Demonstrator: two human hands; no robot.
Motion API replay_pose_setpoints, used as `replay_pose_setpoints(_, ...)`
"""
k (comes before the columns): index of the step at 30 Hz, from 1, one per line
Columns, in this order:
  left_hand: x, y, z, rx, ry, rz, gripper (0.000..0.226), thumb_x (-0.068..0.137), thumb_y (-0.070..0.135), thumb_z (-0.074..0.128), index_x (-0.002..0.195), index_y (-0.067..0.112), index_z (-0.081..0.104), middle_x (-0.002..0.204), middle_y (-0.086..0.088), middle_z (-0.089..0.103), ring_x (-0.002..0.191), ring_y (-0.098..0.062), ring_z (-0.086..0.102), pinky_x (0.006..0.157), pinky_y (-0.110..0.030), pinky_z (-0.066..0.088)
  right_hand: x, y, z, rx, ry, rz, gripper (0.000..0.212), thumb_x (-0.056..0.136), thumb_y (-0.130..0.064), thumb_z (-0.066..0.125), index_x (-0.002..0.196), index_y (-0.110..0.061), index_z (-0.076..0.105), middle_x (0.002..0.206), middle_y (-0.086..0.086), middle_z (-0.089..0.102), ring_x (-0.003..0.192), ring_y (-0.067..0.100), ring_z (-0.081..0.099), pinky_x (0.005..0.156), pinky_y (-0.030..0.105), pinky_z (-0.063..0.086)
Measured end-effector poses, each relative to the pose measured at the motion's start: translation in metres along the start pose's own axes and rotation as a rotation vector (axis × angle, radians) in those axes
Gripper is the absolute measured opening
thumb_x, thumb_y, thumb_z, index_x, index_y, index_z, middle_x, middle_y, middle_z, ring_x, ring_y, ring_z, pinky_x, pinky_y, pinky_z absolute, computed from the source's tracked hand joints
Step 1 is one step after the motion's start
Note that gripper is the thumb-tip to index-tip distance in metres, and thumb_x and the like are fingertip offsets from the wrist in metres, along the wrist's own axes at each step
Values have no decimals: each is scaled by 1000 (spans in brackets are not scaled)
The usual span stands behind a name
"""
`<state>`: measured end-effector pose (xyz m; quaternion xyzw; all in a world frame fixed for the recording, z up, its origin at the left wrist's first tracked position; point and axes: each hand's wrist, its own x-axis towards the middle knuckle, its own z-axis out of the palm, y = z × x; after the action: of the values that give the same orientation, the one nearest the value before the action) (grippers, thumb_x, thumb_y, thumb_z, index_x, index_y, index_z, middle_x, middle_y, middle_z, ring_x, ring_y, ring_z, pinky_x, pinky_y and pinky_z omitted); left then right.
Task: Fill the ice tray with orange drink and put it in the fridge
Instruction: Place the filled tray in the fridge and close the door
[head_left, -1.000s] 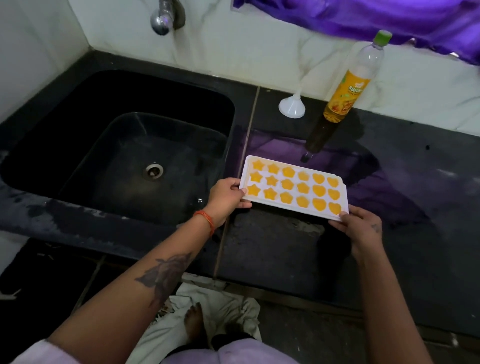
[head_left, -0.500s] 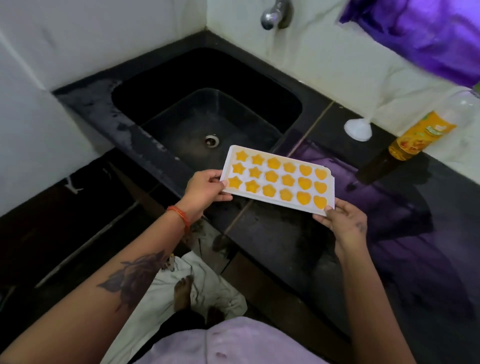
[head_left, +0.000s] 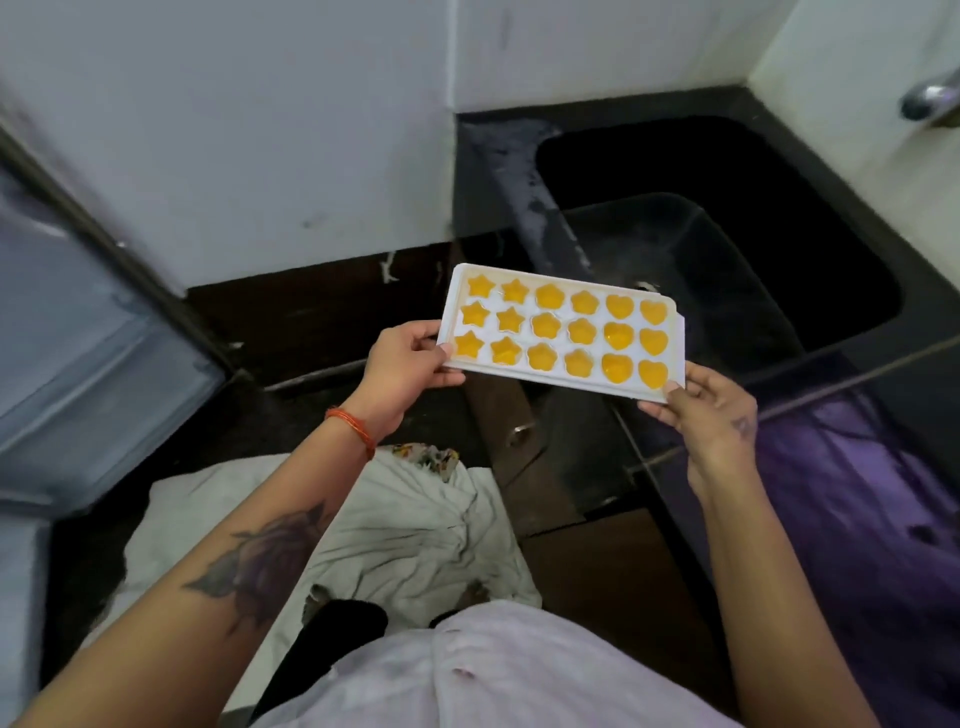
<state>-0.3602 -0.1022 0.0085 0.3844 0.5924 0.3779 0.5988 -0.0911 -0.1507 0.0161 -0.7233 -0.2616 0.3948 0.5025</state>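
A white ice tray (head_left: 670, 353) hangs level in the air in front of the counter edge, its star, flower and heart cells full of orange drink. My left hand (head_left: 402, 366) pinches its left short end, thumb on top. My right hand (head_left: 706, 410) grips its near right corner. A grey-blue fridge (head_left: 78, 374) stands at the far left, its door shut as far as I can see. The drink bottle is out of view.
A black sink (head_left: 727, 249) is set into the dark counter (head_left: 857, 467) on the right, with a tap (head_left: 930, 98) above it. A white wall (head_left: 260, 130) fills the upper left. A white cloth (head_left: 415, 525) lies on the dark floor under my feet.
The view has swung left, away from the counter. The tray, held in both hands, has left the countertop and moved out over the floor. The fridge has come into view; bottle and funnel have dropped out.
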Motion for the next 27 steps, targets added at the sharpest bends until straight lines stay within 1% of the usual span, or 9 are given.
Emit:
replay_pose_setpoints(4,-12,-12,-72,-61,132,1,38,93,1,53,131,0,51,85,-7,59,80,-18,66,71,-27,60,-17,-5,69,-68,-125,-33,29,90,-2,56,119,-6,56,106,6,67,83,11,68,61,18,57)
replay_pose_setpoints(8,-30,-24,-147,-98,247,3,38,93,1,53,131,0,51,83,-6,58,81,-19,66,75,-29,60,-47,-3,141,-112,-258,-89,31,90,1,53,122,0,54,107,11,65,91,19,66,65,20,58)
replay_pose_setpoints(10,-41,-33,-184,-121,307,-1,38,94,1,52,132,0,51,88,-8,60,85,-20,66,73,-28,60,-66,3,177,-137,-315,-112,32,91,1,53,123,1,53,107,11,65,93,20,66,65,21,58)
replay_pose_setpoints(12,-53,-42,-221,-140,362,-12,39,94,1,52,132,0,50,100,-15,62,89,-21,66,73,-27,59,-85,9,212,-152,-357,-134,32,90,1,53,122,1,53,104,10,65,90,18,66,62,18,57)
replay_pose_setpoints(15,-73,-59,-271,-164,443,-21,38,94,1,51,132,-1,50,110,-19,62,87,-20,66,73,-25,59,-114,16,263,-163,-440,-137,31,90,0,55,121,-2,55,100,7,65,86,14,66,59,15,56)
replay_pose_setpoints(20,-114,-87,-343,-248,622,-26,35,94,-1,50,129,-1,53,100,-17,62,81,-20,66,71,-23,59,-161,23,342,-226,-631,-132,32,90,-2,56,121,-6,56,97,1,66,88,14,67,61,17,57)
replay_pose_setpoints(24,-147,-109,-386,-313,796,-26,32,94,-4,49,125,0,56,82,-10,60,72,-17,67,68,-20,58,-201,26,403,-292,-787,-157,32,89,-2,57,121,-7,57,92,-3,66,87,14,68,63,19,58)
replay_pose_setpoints(26,-163,-118,-403,-346,887,-38,32,94,-4,50,124,2,57,82,-7,62,69,-12,69,68,-21,59,-219,28,432,-322,-870,-172,32,89,-2,57,121,-7,57,94,-1,67,87,14,68,65,21,59)
replay_pose_setpoints(27,-170,-122,-411,-369,927,-47,32,94,-3,50,124,3,57,82,-6,63,67,-11,70,71,-24,59,-228,29,446,-331,-916,-182,31,89,-2,57,120,-6,57,94,-1,67,87,14,68,65,21,59)
